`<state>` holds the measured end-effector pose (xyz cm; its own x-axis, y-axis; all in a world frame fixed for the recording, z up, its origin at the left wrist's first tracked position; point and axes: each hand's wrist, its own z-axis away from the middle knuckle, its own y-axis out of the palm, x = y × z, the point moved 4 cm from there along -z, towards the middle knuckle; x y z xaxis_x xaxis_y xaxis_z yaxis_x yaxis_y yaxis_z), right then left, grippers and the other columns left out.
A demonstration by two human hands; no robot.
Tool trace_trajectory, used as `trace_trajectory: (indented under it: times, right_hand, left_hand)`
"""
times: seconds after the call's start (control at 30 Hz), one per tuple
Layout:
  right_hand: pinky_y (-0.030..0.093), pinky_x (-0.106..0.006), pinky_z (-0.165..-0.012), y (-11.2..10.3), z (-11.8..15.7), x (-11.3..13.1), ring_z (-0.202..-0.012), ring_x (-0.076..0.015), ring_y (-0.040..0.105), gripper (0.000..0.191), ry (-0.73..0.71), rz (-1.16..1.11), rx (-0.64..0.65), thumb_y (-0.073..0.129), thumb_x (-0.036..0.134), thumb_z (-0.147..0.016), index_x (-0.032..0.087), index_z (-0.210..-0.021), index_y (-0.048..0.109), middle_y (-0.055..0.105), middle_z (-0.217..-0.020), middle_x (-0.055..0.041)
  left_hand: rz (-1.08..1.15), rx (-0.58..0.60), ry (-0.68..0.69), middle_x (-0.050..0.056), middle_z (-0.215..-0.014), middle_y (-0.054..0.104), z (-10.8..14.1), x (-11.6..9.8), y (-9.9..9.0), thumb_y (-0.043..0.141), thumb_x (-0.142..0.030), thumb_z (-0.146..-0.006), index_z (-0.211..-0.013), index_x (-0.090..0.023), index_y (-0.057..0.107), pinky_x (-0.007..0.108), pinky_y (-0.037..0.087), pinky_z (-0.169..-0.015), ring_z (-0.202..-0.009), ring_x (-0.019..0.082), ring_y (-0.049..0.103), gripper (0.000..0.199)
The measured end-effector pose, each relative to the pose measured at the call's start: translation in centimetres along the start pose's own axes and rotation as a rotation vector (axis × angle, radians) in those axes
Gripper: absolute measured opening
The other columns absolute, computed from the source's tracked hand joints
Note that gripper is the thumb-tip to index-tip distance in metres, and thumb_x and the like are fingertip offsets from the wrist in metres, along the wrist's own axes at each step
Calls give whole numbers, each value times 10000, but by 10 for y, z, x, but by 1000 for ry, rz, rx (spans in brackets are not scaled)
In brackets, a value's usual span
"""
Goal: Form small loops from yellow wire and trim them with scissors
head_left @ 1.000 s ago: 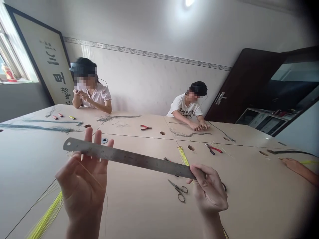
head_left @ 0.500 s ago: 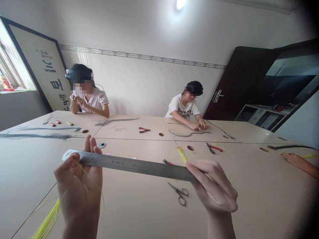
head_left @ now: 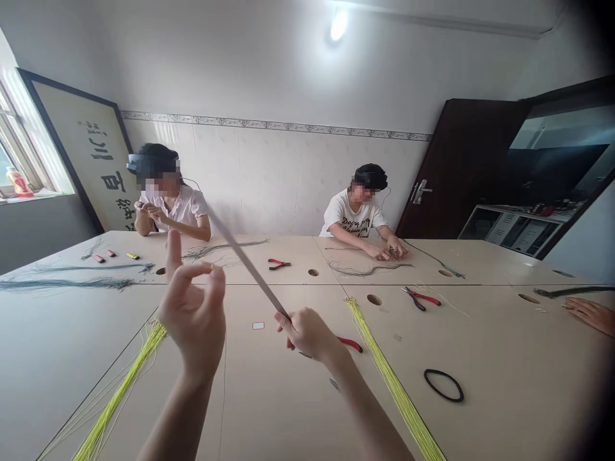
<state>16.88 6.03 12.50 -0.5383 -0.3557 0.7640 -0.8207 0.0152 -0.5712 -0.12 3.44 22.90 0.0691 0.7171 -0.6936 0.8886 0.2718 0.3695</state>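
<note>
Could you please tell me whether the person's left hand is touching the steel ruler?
Apart: the head view shows a clear gap between the left hand and the steel ruler, which the right hand holds.

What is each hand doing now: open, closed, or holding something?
Left hand: pinched closed; anything held cannot be told.
Right hand: closed, holding a steel ruler.

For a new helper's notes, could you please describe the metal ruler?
On the beige table, find the right hand in the foreground. The steel ruler rises from its grip, slanting up and left, stiff and narrow, unlike the limp yellow strands nearby.
</note>
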Motion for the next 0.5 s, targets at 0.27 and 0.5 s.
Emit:
trace_trajectory:
  times: [0.27, 0.5]
  right_hand:
    - [484, -251, -389, 24, -14, 15, -384, -129, 570, 594, 29, -696, -296, 170, 602, -939, 154, -867, 554, 552, -471, 39]
    - [580, -273, -552, 10, -8, 27, -899, -203, 674, 344, -89, -896, -566, 388, 455, -950, 211, -801, 579, 672, -848, -42]
  left_hand:
    - [155, 54, -207, -6, -1155, 636, 25, 43, -21, 647, -255, -795, -651, -229, 593, 306, 489, -901, -1131, 223, 565, 156]
    - [-6, 476, -142, -7, -751, 667, 18, 52, -13, 629, -253, -830, -726, -276, 654, 197, 551, -676, -780, 151, 640, 109]
